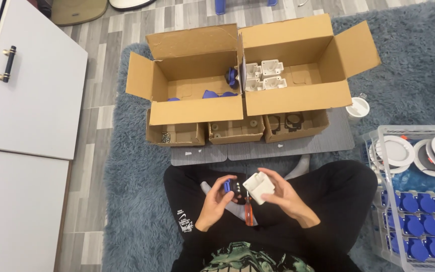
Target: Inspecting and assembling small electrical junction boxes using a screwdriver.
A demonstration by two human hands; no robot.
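We are sitting cross-legged on a blue-grey rug (132,201), working over our lap. Our left hand (216,200) is curling its fingers around a small blue and black part (231,187), gripping it closed so the end faces the other piece. Our right hand (283,194) is pinching a white plastic housing (258,187) between thumb and fingers, half closed, tilting it toward the left hand; the two pieces are touching or nearly so, we cannot tell which. Both sit at centre frame, just above the lap, probably held close so they line up.

An orange-handled screwdriver (248,210) is lying on the lap at 6 o'clock from the housing, free of both hands, within easy reach.

At 12 o'clock two big open cardboard boxes are standing side by side: the left box (192,108) is holding blue parts, the right box (298,95) white housings. In front of them three low cardboard trays (237,132) are keeping small bits sorted. At 3 o'clock a clear plastic crate (378,166) is holding round white discs and blue caps (429,221), stacked by kind.
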